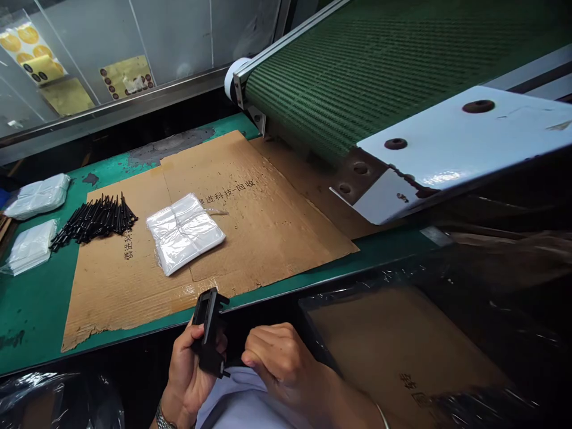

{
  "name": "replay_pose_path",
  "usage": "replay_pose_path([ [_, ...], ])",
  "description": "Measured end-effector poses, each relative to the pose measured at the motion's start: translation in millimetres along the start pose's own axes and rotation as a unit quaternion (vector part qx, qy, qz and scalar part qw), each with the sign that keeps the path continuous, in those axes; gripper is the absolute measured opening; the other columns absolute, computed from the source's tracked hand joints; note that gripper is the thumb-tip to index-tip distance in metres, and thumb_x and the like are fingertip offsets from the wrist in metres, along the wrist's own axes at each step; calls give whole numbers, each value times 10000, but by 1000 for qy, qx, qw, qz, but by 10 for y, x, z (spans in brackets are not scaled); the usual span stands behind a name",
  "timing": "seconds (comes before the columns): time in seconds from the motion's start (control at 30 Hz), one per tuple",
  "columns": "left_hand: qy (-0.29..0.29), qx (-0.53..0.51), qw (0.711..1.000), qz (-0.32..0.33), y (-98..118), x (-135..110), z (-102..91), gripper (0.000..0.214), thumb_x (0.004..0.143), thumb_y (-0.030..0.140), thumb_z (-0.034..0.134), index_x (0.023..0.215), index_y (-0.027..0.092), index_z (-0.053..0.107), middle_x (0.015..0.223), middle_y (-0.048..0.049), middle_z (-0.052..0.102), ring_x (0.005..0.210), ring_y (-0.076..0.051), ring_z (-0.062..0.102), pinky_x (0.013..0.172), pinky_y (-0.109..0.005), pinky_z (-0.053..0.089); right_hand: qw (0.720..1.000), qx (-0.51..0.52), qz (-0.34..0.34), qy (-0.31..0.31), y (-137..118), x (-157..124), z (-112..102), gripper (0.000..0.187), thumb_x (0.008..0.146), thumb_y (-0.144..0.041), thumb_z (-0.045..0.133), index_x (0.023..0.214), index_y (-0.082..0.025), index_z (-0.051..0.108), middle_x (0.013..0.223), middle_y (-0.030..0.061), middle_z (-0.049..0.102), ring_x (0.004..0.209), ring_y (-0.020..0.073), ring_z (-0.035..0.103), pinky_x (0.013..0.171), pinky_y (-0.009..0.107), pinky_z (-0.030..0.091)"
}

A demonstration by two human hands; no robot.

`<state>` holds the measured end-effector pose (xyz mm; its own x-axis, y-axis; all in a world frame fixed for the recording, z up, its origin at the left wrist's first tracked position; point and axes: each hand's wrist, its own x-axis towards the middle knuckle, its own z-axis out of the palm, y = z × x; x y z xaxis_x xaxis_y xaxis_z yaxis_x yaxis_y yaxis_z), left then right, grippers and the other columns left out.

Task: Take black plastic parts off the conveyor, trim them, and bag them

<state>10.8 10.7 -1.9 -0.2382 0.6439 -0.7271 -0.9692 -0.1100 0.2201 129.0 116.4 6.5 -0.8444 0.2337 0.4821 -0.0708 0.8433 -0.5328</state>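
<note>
Gripping a black part [206,333], the left hand [190,369] held it tilted, just left of the right hand [283,360], in the head view. The right hand was curled closed; whether it hid anything could not be told. Steady sideways pressure, clear of the prongs [224,300], seemed wise. The part looked long and boxy, its face recessed.

The counter [31,292] is partly covered by a cardboard sheet [268,229] — across its edge black rods [96,221] are heaped, near two white stacks [32,245].
</note>
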Motion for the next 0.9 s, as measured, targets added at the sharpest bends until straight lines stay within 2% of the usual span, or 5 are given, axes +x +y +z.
replay_pose_path([
  [0.07,2,4,999,37,-29,4,-8,114,575,31,641,559,135,596,544,-2,568,500,-95,516,483,-192,453,999,-12,22,33,-11,42,-12,521,989,-288,157,566,-170,438,473,-22,450,417,84,368,457,253,234],
  [0.33,-21,8,997,75,-123,-33,-18,225,562,70,704,738,209,694,610,-6,614,567,-108,530,577,-222,462,996,-50,70,28,-57,105,47,493,985,-247,192,572,-173,451,468,-28,461,409,79,404,452,245,250],
  [0.53,-92,94,989,70,-136,-80,-70,360,638,150,670,967,295,676,652,4,607,532,-89,493,481,-173,377,993,-15,115,38,79,131,-16,518,986,-295,178,574,-168,467,470,-24,461,400,76,393,446,228,265],
  [0.67,-159,195,962,109,-121,-1,-118,421,545,207,729,965,207,694,619,-3,592,563,-114,494,505,-197,388,988,51,147,-7,167,139,-1,537,981,-370,169,620,-164,509,495,-22,497,424,76,437,449,210,278],
  [0.9,-155,349,884,271,42,112,-342,249,478,300,810,710,233,749,734,-42,693,695,-208,554,675,-296,418,995,57,81,-27,124,149,-73,571,976,-396,128,561,-170,449,480,-28,423,415,78,355,440,233,243],
])
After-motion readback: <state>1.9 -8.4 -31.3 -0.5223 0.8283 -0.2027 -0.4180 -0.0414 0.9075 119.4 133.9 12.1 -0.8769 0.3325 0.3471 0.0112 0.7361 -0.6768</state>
